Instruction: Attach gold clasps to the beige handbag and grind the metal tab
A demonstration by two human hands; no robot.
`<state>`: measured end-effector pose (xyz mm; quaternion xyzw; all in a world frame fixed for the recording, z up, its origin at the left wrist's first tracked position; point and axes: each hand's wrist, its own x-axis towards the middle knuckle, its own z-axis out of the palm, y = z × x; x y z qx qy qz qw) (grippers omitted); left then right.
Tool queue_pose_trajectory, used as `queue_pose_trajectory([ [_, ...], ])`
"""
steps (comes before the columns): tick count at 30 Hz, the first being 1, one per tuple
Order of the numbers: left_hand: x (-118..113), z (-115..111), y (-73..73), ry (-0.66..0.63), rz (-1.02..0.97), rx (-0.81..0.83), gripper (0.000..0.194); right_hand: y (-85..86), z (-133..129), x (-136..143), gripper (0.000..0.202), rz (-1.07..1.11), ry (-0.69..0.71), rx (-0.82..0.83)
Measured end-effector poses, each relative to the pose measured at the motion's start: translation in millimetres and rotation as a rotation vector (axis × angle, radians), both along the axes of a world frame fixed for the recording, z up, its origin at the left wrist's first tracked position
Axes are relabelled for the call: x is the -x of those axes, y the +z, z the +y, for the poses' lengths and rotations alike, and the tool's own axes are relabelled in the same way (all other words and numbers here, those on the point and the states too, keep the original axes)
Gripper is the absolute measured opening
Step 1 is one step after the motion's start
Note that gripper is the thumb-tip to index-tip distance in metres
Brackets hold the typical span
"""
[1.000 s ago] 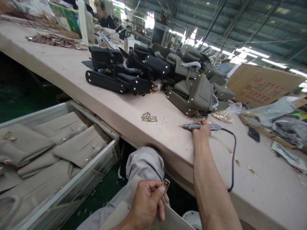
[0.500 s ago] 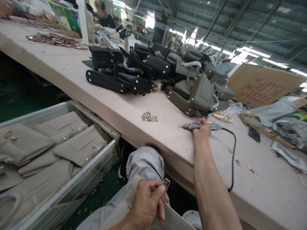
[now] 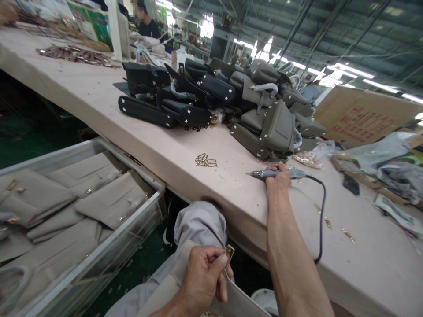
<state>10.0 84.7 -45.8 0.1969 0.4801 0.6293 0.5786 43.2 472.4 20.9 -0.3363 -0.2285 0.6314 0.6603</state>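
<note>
My right hand (image 3: 278, 178) rests on the pink worktable (image 3: 185, 149) and grips a grey corded electric screwdriver (image 3: 276, 174), its tip pointing left. A black cable (image 3: 321, 220) runs from the tool toward the table's front edge. Down over my lap, my left hand (image 3: 201, 281) pinches a small gold metal clasp (image 3: 228, 252) on a beige bag (image 3: 238, 304). A little heap of gold fittings (image 3: 205, 161) lies on the table left of the screwdriver tip.
Black bags (image 3: 172, 94) and olive bags (image 3: 267, 119) are piled at the table's back. A clear bin (image 3: 109, 246) of beige bags stands at my left. A cardboard box (image 3: 360, 114) and plastic wrap lie at the right. A person works far off at top left.
</note>
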Motion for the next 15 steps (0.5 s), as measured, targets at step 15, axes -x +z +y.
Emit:
queue_pose_trajectory([
  [15,0.3,-0.8,1.9,-0.005,0.001,0.017,0.06,0.4,-0.3,1.5,0.023,-0.001,-0.015,0.008],
])
